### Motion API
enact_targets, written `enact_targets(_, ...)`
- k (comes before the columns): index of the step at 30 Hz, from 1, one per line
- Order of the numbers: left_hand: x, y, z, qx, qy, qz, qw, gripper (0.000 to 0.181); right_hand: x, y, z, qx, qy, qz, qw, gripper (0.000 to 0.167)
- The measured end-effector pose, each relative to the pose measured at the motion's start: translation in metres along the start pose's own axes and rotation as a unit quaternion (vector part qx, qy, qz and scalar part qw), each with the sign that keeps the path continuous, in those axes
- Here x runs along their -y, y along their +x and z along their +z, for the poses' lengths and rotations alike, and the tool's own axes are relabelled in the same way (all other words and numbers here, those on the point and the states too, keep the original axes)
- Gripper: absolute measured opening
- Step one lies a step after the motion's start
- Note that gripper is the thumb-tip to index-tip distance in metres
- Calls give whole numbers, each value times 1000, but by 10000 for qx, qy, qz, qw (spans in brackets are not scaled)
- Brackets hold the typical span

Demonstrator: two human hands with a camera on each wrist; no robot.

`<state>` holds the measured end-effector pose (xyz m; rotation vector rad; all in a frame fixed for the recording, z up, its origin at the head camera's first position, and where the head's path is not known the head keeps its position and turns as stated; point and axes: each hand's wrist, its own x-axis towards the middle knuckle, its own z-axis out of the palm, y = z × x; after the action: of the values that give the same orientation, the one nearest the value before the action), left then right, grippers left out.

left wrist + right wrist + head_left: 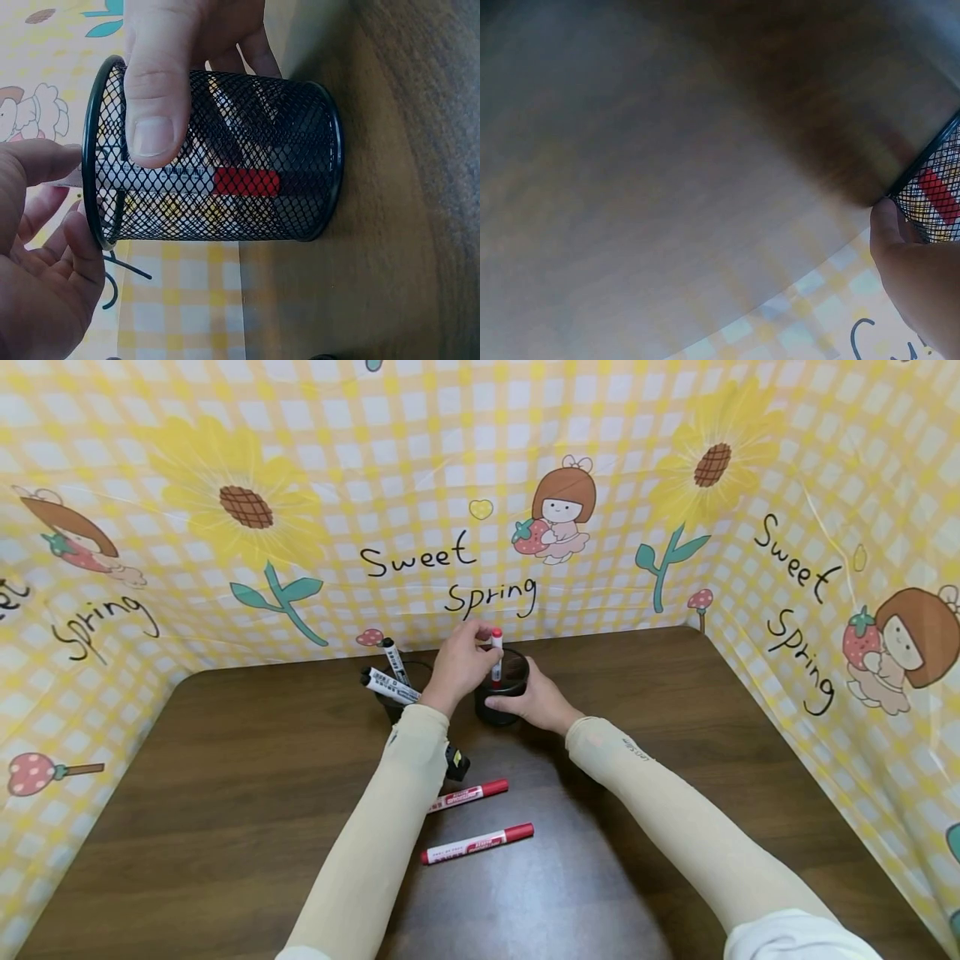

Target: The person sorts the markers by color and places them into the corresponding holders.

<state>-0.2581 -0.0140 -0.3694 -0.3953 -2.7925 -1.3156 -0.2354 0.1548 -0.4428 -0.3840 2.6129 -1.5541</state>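
My right hand [546,697] grips a black mesh pen cup [495,714] from its right side, with the thumb across the front. Above the cup, my left hand [465,664] pinches a white whiteboard marker with red ends [497,647] near its upper end. The marker's lower part stands inside the cup; its red end [247,181] shows through the mesh in the left wrist view, above the cup's base. In the right wrist view only part of the right hand [922,289] and the mesh cup [930,187] appear at the edge.
Left of my left hand, a second black cup [392,710] holds black-capped markers [390,685]. Two red markers [480,843] lie on the wooden table [262,793]. A small black object with a yellow mark [456,763] is partly behind the left forearm. Patterned cloth [420,460] walls the table.
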Motion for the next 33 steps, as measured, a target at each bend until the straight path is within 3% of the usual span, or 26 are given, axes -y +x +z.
enact_targets(8,-1,-3,-6,-10,-265,51,9996,35,0,2,-1,56,16,-37,10000,80)
enact_targets(13,-6,-11,-17,-130,-602,53,9981,40,2,0,-2,62,-14,28,10000,82)
enact_targets(17,-16,-34,-34,-430,-1139,311,9921,35,4,-1,-2,52,-58,34,10000,82)
enact_targets(22,-15,-78,-55,-551,-1607,659,9833,24,8,-4,-1,44,-51,-51,10000,80)
enact_targets(25,-5,-105,-62,-420,-1851,516,9805,18,8,-5,-2,75,-80,39,9999,81)
enact_targets(28,11,-129,-65,-282,-1948,54,9804,15,7,-5,-3,97,-120,139,9998,83)
enact_targets(33,44,-161,-66,243,-1241,-995,9870,17,6,-5,-4,153,-184,113,9996,84)
